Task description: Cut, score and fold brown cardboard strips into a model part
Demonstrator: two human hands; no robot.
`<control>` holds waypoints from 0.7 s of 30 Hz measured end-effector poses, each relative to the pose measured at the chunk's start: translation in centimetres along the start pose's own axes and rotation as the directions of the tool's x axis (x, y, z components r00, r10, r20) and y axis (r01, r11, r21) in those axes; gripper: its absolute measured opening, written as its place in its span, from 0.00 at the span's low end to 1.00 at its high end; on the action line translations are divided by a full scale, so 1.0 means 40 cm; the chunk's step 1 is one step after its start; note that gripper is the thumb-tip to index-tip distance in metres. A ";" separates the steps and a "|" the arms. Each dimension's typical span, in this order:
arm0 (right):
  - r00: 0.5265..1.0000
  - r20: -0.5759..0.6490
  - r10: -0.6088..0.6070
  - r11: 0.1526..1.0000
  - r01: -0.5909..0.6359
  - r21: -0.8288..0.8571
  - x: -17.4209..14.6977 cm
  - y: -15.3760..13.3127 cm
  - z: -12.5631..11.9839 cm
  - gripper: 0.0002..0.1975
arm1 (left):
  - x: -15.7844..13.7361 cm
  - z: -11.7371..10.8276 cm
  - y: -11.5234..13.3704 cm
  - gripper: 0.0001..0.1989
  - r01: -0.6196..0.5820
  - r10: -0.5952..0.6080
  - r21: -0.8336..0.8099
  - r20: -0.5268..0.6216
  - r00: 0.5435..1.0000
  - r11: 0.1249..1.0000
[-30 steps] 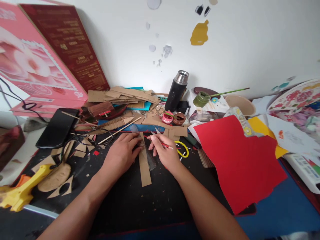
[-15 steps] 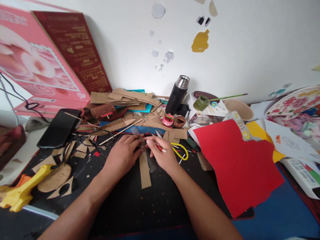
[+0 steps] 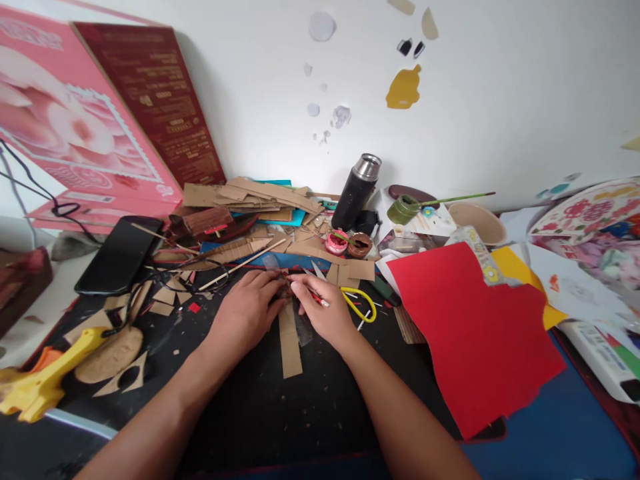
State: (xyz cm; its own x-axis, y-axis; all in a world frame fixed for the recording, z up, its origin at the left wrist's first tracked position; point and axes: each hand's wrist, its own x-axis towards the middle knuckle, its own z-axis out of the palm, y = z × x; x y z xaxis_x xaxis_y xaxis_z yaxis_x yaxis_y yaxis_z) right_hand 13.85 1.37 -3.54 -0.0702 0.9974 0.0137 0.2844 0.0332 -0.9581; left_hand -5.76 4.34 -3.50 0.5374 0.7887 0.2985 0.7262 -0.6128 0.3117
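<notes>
A narrow cardboard strip point(image 3: 291, 343) lies on the black mat, pointing towards me. A clear plastic ruler point(image 3: 305, 333) lies slantwise across it, its far end showing beyond my fingers. My left hand point(image 3: 250, 303) rests palm down with bent fingers, holding the ruler against the strip; its fingertips are partly hidden. In my right hand point(image 3: 323, 307) a red pencil point(image 3: 319, 299) is pinched, its white end towards me and its point hidden among the fingers at the strip's far part. Yellow-handled scissors point(image 3: 367, 313) lie just right of my right hand.
Cardboard scraps point(image 3: 270, 197) are heaped behind. A black flask point(image 3: 356, 193) stands near open paint pots point(image 3: 359, 245). Red sheets point(image 3: 480, 333) cover the right side. At left lie a phone point(image 3: 120, 257), a yellow glue gun point(image 3: 55, 377) and a cable.
The view has shifted slightly. My right hand and the pencil have moved a little to the left, closer to my left hand, which stays in place.
</notes>
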 end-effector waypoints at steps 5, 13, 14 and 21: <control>1.000 -0.011 0.000 1.000 0.000 0.006 0.001 -0.003 0.001 0.20 | -0.001 0.003 -0.001 0.15 0.005 -0.005 -0.005 0.000 1.000 1.000; 1.000 -0.007 0.003 0.999 -0.004 -0.045 0.005 -0.004 0.000 0.19 | -0.004 0.004 0.000 0.15 0.021 -0.021 -0.010 0.009 1.000 1.000; 1.000 -0.007 0.004 0.999 -0.004 -0.049 0.005 -0.004 0.000 0.18 | -0.003 0.004 0.001 0.15 0.026 -0.026 -0.014 0.007 1.000 1.000; 1.000 -0.008 -0.002 0.996 0.001 -0.088 0.007 -0.010 0.000 0.18 | -0.001 0.004 0.003 0.15 0.033 -0.033 -0.033 0.002 0.999 0.999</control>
State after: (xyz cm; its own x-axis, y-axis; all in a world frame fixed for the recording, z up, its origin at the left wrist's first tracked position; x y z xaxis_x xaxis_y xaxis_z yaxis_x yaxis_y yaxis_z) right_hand 13.71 1.64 -3.13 -0.0632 0.9978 0.0177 0.3672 0.0398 -0.9293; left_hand -5.65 4.23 -3.61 0.5139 0.8087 0.2862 0.7291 -0.5875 0.3510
